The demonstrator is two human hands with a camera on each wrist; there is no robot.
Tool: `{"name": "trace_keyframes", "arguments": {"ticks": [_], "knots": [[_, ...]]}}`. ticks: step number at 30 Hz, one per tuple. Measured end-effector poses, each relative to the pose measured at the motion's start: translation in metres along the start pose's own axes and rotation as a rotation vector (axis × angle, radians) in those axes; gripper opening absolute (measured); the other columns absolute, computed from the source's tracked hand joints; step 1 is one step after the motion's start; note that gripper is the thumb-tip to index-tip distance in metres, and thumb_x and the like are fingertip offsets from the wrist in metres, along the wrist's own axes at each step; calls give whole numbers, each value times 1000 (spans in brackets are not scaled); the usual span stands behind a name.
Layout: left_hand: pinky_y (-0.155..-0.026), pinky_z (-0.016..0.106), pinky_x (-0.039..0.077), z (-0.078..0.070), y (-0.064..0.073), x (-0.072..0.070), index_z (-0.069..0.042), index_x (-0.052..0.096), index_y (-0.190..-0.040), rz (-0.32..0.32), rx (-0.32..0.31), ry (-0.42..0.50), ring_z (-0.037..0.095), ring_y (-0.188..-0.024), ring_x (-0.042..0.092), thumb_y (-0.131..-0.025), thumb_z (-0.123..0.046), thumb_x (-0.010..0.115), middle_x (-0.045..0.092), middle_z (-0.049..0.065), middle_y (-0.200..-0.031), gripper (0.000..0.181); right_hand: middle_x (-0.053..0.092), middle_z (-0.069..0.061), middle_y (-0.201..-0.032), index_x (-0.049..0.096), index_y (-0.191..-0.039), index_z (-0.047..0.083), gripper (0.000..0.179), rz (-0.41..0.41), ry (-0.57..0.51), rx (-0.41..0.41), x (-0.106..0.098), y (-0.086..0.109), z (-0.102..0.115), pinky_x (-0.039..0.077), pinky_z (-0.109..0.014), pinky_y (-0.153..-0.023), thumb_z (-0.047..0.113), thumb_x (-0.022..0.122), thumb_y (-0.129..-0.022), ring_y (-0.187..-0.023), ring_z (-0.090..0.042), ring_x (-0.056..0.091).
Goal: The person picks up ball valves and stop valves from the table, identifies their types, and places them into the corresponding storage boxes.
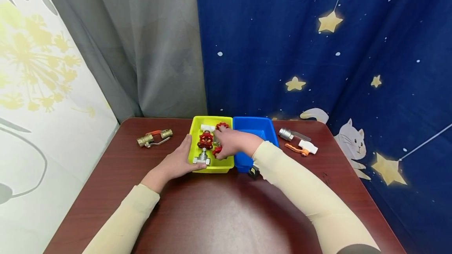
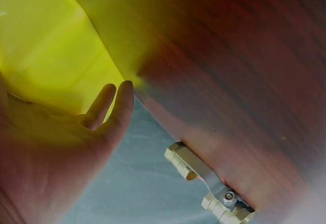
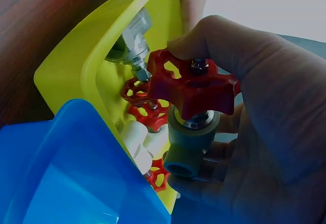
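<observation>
My right hand (image 1: 231, 142) reaches into the yellow bin (image 1: 213, 169). In the right wrist view, its thumb and fingers grip a valve (image 3: 191, 135) with a red handwheel and a grey-green plastic body. My left hand (image 1: 178, 160) rests against the bin's left side, fingers straight along the outside and thumb at the front rim. Inside the bin lie a metal valve (image 1: 202, 158), a red-wheeled valve (image 1: 205, 140) with a white body, and other red handwheels partly hidden by my right hand.
A blue bin (image 1: 248, 122) adjoins the yellow one on its right. Brass ball valves (image 1: 145, 140) lie at the left. To the right are a metal valve (image 1: 287, 133) and a white valve with an orange lever (image 1: 308, 146). A small black object (image 1: 253, 172) sits before the blue bin.
</observation>
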State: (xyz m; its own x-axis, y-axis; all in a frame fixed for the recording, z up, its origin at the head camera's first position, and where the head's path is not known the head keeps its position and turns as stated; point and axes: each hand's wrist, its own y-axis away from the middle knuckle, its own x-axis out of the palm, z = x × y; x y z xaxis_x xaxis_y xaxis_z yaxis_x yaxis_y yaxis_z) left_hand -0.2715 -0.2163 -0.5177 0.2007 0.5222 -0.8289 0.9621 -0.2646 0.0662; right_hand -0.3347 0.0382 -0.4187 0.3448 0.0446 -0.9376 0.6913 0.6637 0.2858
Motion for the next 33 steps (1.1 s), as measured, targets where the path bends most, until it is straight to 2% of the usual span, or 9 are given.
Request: {"name": "trace_keyframes", "arguments": {"ticks": [3,6,9,12,15,19,24,29,33], "knots": [[-126,60,38,1,0,0,-2,1,-177,-5,9,-3,43,-163,31,-87,-81,76,3,19,-185,142,54,-11,-139,48,-158,7,84,41,-3,5,-1,-5,2,56,-38,-107,41,85,-91,-114,-22,60],[-126,60,38,1,1,-1,-1,1,-176,-11,16,-1,43,-163,31,-87,-81,76,3,19,-185,141,55,-13,-141,49,-154,8,77,91,-16,22,-2,-10,3,56,-39,-104,39,83,-92,-114,-24,61],[-126,60,37,1,1,-1,-1,1,-176,-12,15,-1,43,-163,31,-87,-81,76,3,19,-185,141,51,-19,-157,47,-157,7,81,134,-31,49,-3,-13,4,53,-45,-112,38,83,-92,-125,-26,59],[-127,59,37,1,0,0,-2,0,-176,-8,15,-4,42,-164,30,-88,-81,76,2,19,-185,141,41,-22,-171,45,-162,7,84,169,-46,73,-1,-17,3,46,-52,-121,37,82,-93,-138,-30,54],[-127,58,36,1,0,1,-3,-1,-177,-3,8,-10,40,-164,29,-87,-82,76,1,17,-185,142,34,-24,-176,41,-167,6,88,201,-64,74,3,-21,1,40,-54,-126,35,81,-94,-151,-34,47],[-127,59,37,2,0,1,-3,-1,-177,-6,13,-2,41,-164,29,-87,-83,75,1,18,-185,143,34,-24,-176,37,-170,6,93,217,-55,64,8,-25,1,39,-54,-127,38,82,-94,-152,-35,46],[-127,59,37,1,0,0,-4,-2,-177,-6,9,-1,41,-164,31,-87,-82,76,2,17,-185,142,49,-20,-166,40,-168,7,93,206,-21,69,11,-30,1,44,-50,-123,39,85,-93,-135,-29,56],[-127,59,37,0,0,0,-4,-1,-177,-3,9,1,41,-164,30,-88,-79,77,1,17,-185,141,66,-10,-140,48,-162,7,86,221,-3,68,12,-33,2,52,-45,-114,37,87,-92,-117,-25,61],[-127,58,36,1,0,1,-5,-1,-177,-5,4,8,39,-164,30,-87,-79,79,1,15,-186,141,69,-5,-119,56,-152,8,72,250,-17,74,13,-35,2,56,-41,-100,34,88,-92,-104,-24,63]]}}
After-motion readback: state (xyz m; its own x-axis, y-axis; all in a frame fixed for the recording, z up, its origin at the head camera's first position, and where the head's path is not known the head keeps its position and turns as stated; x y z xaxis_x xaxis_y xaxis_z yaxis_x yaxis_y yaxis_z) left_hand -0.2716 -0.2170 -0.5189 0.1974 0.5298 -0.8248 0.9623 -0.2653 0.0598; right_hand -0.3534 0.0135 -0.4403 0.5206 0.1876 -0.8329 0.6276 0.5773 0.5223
